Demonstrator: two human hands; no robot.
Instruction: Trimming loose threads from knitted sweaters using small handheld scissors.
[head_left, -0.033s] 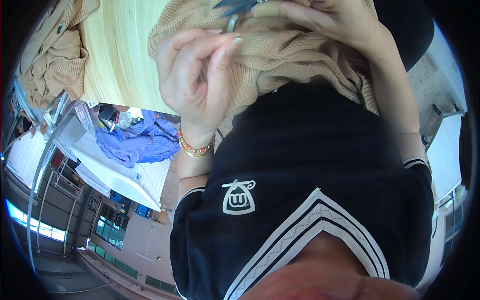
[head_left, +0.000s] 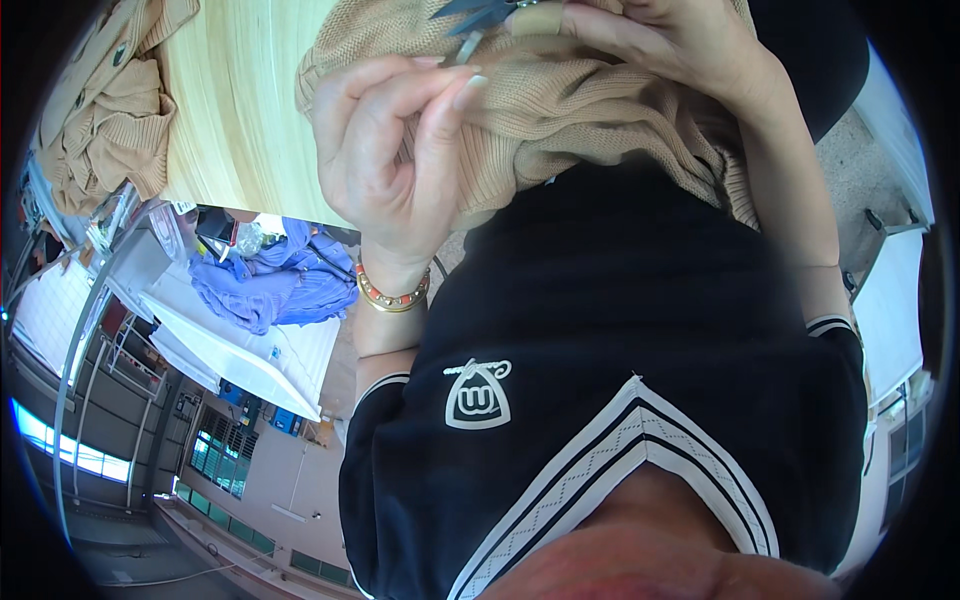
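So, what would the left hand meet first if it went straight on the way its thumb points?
The left hand would probably meet the small pale piece, close to the dark blades; depth is unclear, so the tan knit fabric might come first.

Doing a little pinch with the left hand, curling the right hand close by, arms kinda bent.

Gap over tabletop between tan knits

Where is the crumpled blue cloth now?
In the head view's left half, the crumpled blue cloth lies on a white surface, pictured below the pale wooden table and left of the orange and gold bracelet.
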